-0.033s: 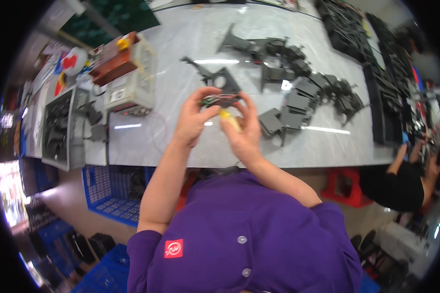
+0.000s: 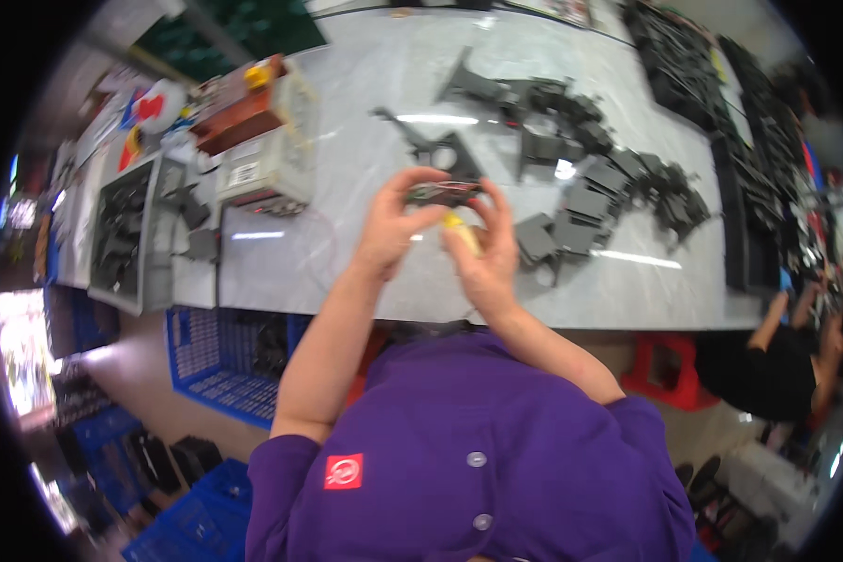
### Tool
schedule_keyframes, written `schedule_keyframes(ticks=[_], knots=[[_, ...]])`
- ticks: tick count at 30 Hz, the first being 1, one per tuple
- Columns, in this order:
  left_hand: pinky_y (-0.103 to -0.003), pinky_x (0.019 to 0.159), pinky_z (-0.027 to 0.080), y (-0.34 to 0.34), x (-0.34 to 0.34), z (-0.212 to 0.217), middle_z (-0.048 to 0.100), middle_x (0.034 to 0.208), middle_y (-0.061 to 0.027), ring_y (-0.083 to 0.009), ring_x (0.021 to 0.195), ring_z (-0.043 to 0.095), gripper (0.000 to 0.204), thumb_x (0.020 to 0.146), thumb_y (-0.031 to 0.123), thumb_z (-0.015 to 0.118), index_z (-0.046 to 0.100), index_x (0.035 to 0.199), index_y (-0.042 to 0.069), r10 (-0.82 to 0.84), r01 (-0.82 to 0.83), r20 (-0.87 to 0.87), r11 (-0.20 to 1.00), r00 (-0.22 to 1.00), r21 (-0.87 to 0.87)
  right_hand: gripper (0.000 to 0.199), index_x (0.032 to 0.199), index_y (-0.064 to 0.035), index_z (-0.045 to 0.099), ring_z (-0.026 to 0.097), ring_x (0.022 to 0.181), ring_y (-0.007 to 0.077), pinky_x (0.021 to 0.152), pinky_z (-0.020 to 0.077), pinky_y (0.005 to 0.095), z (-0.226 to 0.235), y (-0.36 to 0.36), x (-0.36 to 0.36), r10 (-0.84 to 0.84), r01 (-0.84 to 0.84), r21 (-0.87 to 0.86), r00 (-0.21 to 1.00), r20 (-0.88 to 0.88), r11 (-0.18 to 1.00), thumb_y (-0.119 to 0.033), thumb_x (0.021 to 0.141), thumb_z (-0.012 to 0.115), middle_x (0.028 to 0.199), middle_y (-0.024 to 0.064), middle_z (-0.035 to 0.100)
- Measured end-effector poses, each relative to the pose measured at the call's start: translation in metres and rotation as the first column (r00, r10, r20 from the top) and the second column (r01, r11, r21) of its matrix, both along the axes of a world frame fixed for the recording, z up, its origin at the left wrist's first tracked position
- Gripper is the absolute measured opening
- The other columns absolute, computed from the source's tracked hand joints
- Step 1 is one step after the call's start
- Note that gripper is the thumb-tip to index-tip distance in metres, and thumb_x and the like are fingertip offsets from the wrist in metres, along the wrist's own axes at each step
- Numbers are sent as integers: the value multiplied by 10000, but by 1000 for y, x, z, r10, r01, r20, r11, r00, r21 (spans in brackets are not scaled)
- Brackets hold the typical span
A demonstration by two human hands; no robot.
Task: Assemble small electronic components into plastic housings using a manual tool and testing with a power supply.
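My left hand (image 2: 391,223) and my right hand (image 2: 490,255) meet above the grey table (image 2: 347,272), near its front edge. Between their fingertips they hold a small dark part (image 2: 445,194) with some red and green on it. My left hand pinches its left end and my right fingers touch its right end. My right hand also grips a small yellow object (image 2: 461,234) in its palm; what it is I cannot tell. A flat black bracket with a round hole (image 2: 437,150) lies on the table just behind the hands.
Several black plastic parts (image 2: 590,192) lie heaped to the right. A beige box device (image 2: 264,155) and a grey tray of dark parts (image 2: 122,234) stand at the left. Blue crates (image 2: 220,370) and a red stool (image 2: 665,370) are below the table. Another person (image 2: 782,361) works at the right.
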State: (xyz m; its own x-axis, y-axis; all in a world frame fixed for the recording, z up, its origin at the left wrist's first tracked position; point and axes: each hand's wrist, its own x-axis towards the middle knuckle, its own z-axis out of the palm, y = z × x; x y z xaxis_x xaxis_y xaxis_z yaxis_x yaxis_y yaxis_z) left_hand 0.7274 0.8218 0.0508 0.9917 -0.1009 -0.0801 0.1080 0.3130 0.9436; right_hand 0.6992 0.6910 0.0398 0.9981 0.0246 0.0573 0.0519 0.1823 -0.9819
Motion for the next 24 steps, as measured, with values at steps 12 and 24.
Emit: schedule_keyframes(ticks=[12, 24], knots=[[-291, 800, 449, -33, -2, -12, 444, 1009, -76, -180, 891, 531, 285, 588, 3, 684, 564, 843, 47, 266, -274, 65, 933, 962, 232, 784, 1341, -69, 122, 456, 1072, 212, 878, 402, 296, -3, 7, -2, 122, -129, 168, 991, 48, 977, 100, 701, 542, 1188, 134, 363], [-277, 758, 441, -39, -1, -10, 458, 968, -75, -170, 850, 528, 209, 608, 8, 669, 543, 771, 42, 341, -408, 240, 844, 909, 348, 748, 1332, -36, 122, 523, 986, 232, 802, 449, 295, -13, 5, 3, 106, -117, 58, 981, 161, 991, 109, 718, 525, 1192, 161, 365]])
